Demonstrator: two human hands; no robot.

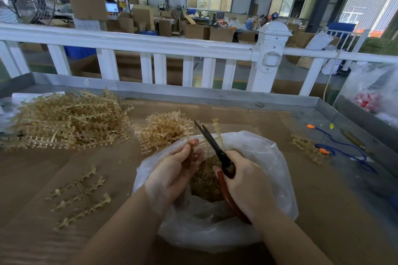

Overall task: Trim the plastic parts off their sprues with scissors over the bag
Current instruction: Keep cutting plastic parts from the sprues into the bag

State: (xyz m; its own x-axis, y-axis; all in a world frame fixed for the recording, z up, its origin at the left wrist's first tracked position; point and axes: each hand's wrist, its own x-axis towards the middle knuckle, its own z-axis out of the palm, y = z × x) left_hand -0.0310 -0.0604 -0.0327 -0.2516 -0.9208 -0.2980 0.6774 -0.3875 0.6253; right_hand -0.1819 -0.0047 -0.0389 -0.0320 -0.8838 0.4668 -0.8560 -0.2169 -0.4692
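- Here, a translucent amber sprue (195, 153) is pinched between the thumb and curled fingers of the left hand (175, 170), over the open mouth of the clear plastic bag (269, 157).
- The scissors (212, 144) are gripped by the right hand (245, 180), its fingers wrapped round the red handles; the dark blades are slightly parted and point up and away, toward the far edge of the table.
- One branch of the sprue rises just right of the blades, while the pinched stem stands just left of them; whether blade and plastic touch cannot be told.
- A mound of cut amber parts (206, 183) is seen inside the bag, below and between the two hands.
- The bag lies on the cardboard-covered table (301, 232), at the middle of its near edge.
- A large heap of sprues (69, 118) is piled toward the far left corner, and a smaller heap (165, 131) lies just beyond the bag.
- A few loose sprues (79, 196) are spread near the left edge, and another (305, 146) lies toward the right edge beside a blue cord (349, 150).
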